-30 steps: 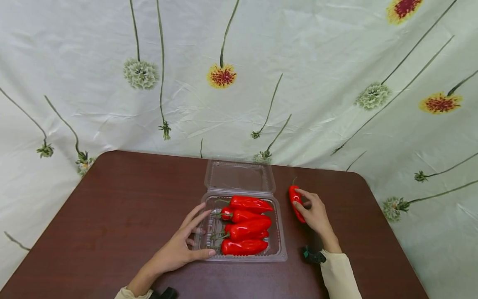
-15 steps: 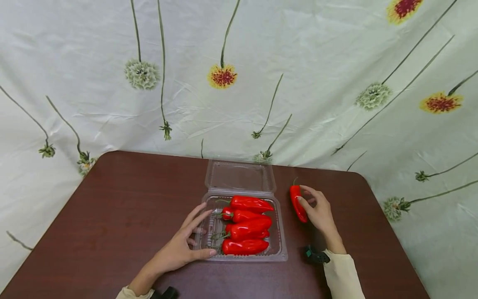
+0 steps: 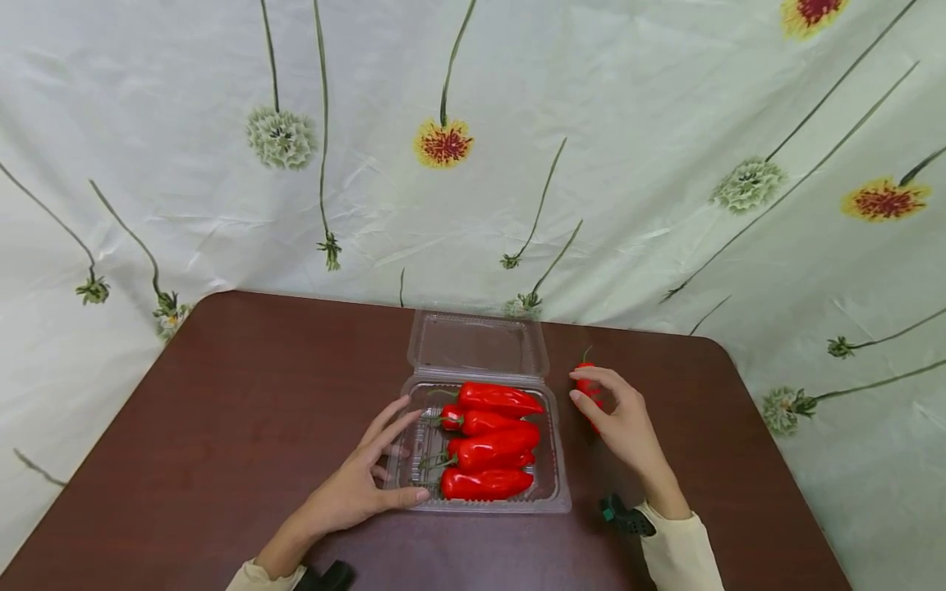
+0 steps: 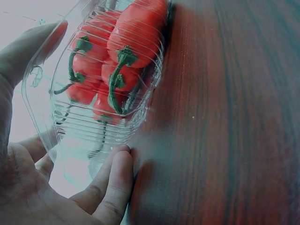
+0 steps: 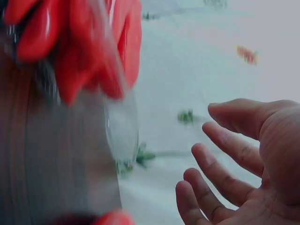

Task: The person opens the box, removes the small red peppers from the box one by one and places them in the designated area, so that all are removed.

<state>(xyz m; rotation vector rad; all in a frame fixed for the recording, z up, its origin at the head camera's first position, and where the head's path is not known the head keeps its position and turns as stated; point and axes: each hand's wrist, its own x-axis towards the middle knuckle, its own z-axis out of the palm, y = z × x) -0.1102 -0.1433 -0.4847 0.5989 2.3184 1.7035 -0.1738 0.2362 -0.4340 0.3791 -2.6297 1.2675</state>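
Observation:
Along the left end of a clear plastic clamshell container (image 3: 559, 492), my left hand (image 3: 353, 490) holds the rim, its thumb at the near corner and its fingers spread along the side wall. Several glossy red chili peppers (image 3: 488, 484) with green stems lie in the container, stems to the left. To its right, a single red chili pepper (image 3: 585, 382) lies on the table, partly hidden by my right hand (image 3: 625, 423). That hand hovers over the pepper with thumb and fingers apart; in the right wrist view nothing is between its fingers, and the pepper (image 5: 116, 218) shows blurred below.
The container's clear lid (image 3: 476, 345) lies folded back toward the far edge of the dark brown table (image 3: 244, 410). Behind the table hangs a pale cloth (image 3: 628, 123) printed with flowers. A dark band (image 3: 626, 517) sits at my right wrist.
My right fingers have come away from the single pepper, shifting right and then back left above it. The pepper stays nearly in place. My left hand and the container have not visibly moved.

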